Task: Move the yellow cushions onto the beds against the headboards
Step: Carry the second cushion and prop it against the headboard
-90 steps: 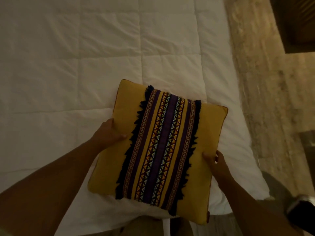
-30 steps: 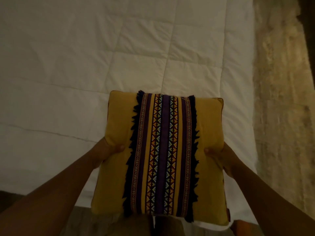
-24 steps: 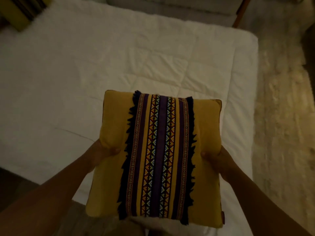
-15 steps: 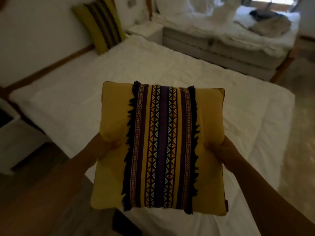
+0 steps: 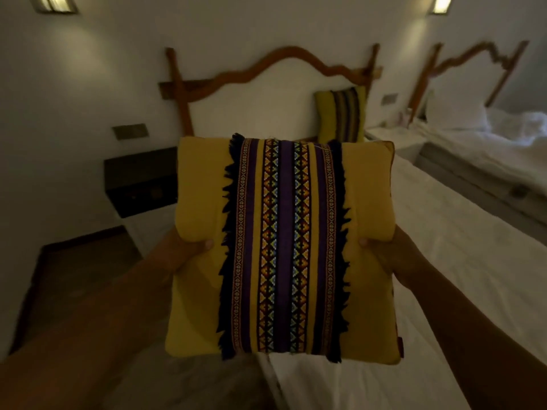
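I hold a yellow cushion point(image 5: 201, 184) with a purple patterned, black-fringed centre band upright in front of me. My left hand point(image 5: 180, 253) grips its left edge and my right hand point(image 5: 390, 255) grips its right edge. It hangs in the air above the near end of a white bed point(image 5: 438, 247). A second yellow cushion point(image 5: 340, 113) leans upright against the right side of that bed's wood-trimmed headboard point(image 5: 266, 93). The held cushion hides the middle of the bed.
A dark nightstand point(image 5: 139, 182) stands left of the bed against the wall. A second bed point(image 5: 503, 152) with rumpled white bedding and its own headboard point(image 5: 461, 81) lies to the right, across a narrow gap. Dark floor point(image 5: 74, 276) runs along the left.
The view has swung up from the mattress to the headboard and wall. The cushion stays held in both hands, raised higher in front of me.
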Demonstrator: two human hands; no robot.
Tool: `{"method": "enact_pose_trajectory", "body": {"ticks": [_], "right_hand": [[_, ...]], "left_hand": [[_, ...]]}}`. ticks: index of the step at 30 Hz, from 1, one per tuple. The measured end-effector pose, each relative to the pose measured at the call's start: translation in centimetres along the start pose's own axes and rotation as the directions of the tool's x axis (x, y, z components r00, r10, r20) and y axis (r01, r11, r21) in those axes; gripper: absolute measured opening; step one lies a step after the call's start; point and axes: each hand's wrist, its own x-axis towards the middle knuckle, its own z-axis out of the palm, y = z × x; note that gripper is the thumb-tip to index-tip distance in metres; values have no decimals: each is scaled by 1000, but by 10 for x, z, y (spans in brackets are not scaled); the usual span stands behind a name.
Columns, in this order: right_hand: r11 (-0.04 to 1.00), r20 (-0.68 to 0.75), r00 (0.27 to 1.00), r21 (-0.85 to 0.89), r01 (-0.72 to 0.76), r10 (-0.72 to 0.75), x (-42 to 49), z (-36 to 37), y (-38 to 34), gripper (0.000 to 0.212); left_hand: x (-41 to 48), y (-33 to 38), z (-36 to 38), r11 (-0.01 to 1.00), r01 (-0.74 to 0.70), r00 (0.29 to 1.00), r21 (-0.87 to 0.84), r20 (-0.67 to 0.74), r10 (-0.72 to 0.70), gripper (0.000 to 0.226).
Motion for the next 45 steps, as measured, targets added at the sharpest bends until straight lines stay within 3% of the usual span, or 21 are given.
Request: {"method": "enact_pose_trajectory", "body": {"ticks": [5,9,16,22,28,36,40,45], "right_hand": [[999,105,994,3,39,-39,49,136,-34,72],[998,187,981,19,52,-55,74,228,-47,50],[997,245,967,21,73,-76,117,319,-76,43],[998,261,963,-3,68,-65,176,340,-89,54],[998,250,966,15,68,-69,280,340,-83,68],[1000,213,977,11,11,-13,433,322,-91,71],[998,207,978,-60,10,2,490,309,-91,70],[993,156,986,-106,-48,65,551,298,-85,63]], "left_hand": [[4,5,-131,1000,-5,992,13,-124,7,101],[9,6,-216,1000,-25,975,13,-220,28,78],[23,1,-295,999,-41,951,-24,-307,31,79],[76,8,-307,996,-45,944,-79,-331,16,61],[181,27,-301,995,-43,943,-88,-333,11,63],[344,57,-279,997,14,960,-71,-278,-33,80],[402,68,-265,992,49,968,-114,-241,-75,101],[463,81,-254,982,72,978,-177,-178,-104,99]]}}
